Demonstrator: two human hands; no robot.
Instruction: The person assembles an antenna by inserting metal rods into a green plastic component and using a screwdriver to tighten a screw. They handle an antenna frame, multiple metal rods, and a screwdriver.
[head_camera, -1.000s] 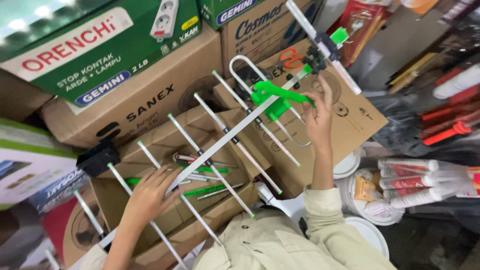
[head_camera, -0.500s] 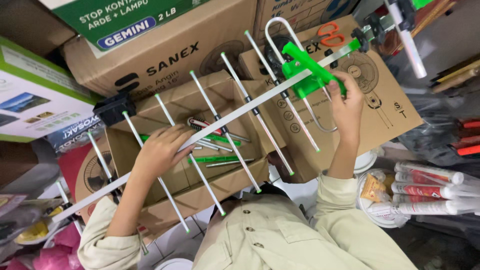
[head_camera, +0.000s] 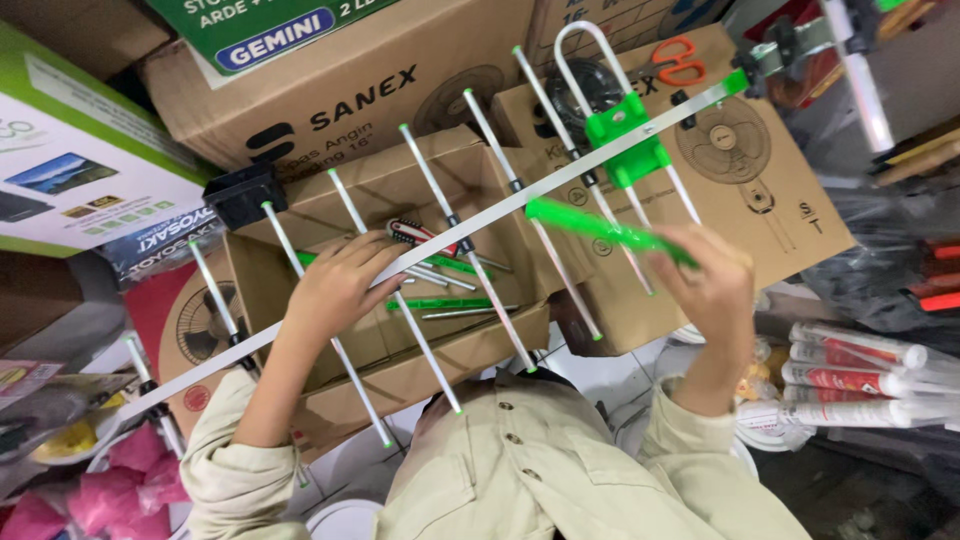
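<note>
The left hand (head_camera: 335, 285) grips the silver boom of a rooftop antenna (head_camera: 480, 218) held slantwise over an open cardboard box (head_camera: 430, 365); the right hand (head_camera: 712, 285) is closed around a green plastic strip (head_camera: 600, 228) just below the boom.

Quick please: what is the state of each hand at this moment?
Left hand: closed around the metal antenna boom.
Right hand: closed on a green plastic piece, holding it just under the boom.
</note>
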